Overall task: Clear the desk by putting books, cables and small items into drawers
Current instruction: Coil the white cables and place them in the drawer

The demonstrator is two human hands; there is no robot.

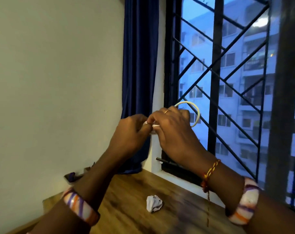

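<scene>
Both hands are raised in front of the window, well above the wooden desk (131, 196). My left hand (131, 130) and my right hand (173, 130) meet fingertip to fingertip and pinch a white cable (196, 112). A loop of the cable arcs up and over the back of my right hand. The cable's end between the fingers is mostly hidden. A crumpled white paper ball (154, 203) lies on the desk below the hands.
A dark blue curtain (140, 73) hangs behind the hands beside a window with a black metal grille (215, 81). A small dark object (72, 176) sits at the desk's far left against the wall. A black pen-like item (165, 161) lies on the window sill.
</scene>
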